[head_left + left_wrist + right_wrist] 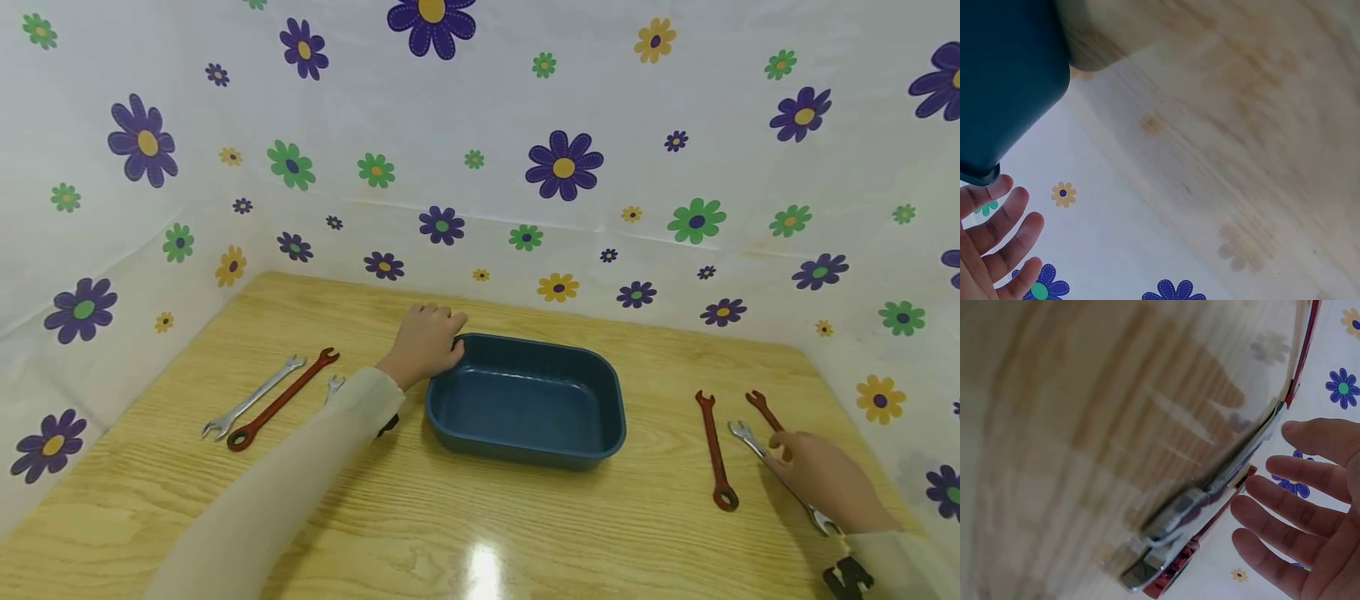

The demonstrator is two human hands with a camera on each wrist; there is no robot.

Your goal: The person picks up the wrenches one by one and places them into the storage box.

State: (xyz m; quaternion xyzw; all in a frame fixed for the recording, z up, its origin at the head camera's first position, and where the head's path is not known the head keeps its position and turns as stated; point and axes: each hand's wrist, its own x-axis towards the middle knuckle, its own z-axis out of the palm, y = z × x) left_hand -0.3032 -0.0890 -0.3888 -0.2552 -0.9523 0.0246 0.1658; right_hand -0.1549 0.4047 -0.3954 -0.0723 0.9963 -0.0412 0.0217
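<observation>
Likely for steadiness, my left hand (424, 340) pinches a blue rectangular tray (525, 408); my right hand (823, 477) spreads, empty, by a silver wrench (742, 430).

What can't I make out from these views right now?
Head view: most of the silver wrench just left of the pan, hidden by the left sleeve.
Head view: the near end of the far-right red wrench, behind the right hand.
Left wrist view: most of the blue pan, cut off by the left and top edges.
Right wrist view: any markings on the wrenches, too blurred.
</observation>
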